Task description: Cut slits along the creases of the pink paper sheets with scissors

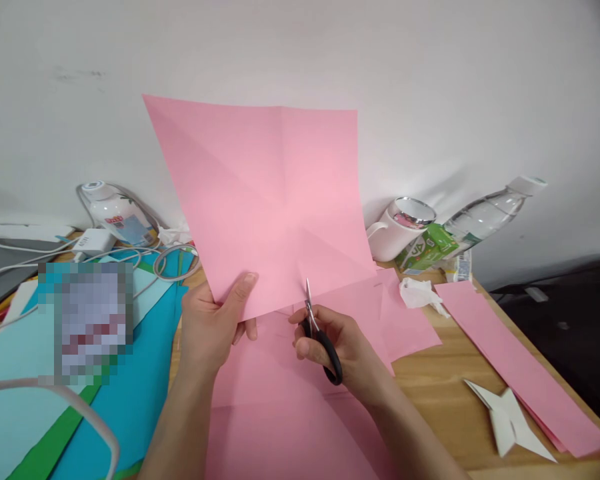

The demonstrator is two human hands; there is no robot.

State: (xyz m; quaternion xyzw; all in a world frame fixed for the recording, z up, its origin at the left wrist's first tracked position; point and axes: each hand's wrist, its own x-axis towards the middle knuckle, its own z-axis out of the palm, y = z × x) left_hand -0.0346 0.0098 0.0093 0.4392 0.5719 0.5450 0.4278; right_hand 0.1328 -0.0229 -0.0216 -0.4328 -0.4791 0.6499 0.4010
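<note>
A creased sheet of pink paper [260,187] stands raised in front of me. My left hand [217,323] pinches its lower left edge, thumb on the near face and fingers behind. My right hand [333,340] is closed around a pair of scissors [329,350] with black handles. The blades point up at the sheet's bottom edge, one of them showing in front of the paper. Whether they have cut into it I cannot tell. Below both hands, more pink paper [280,433] with fold lines lies on the wooden table [420,413].
Pink strips [520,373] and a folded white paper star [510,420] lie at the right. Behind them are a mug [400,233], a green carton [430,247], a tissue [420,293] and a water bottle [490,213]. Blue sheets [150,373], cables and a white bottle [120,213] occupy the left.
</note>
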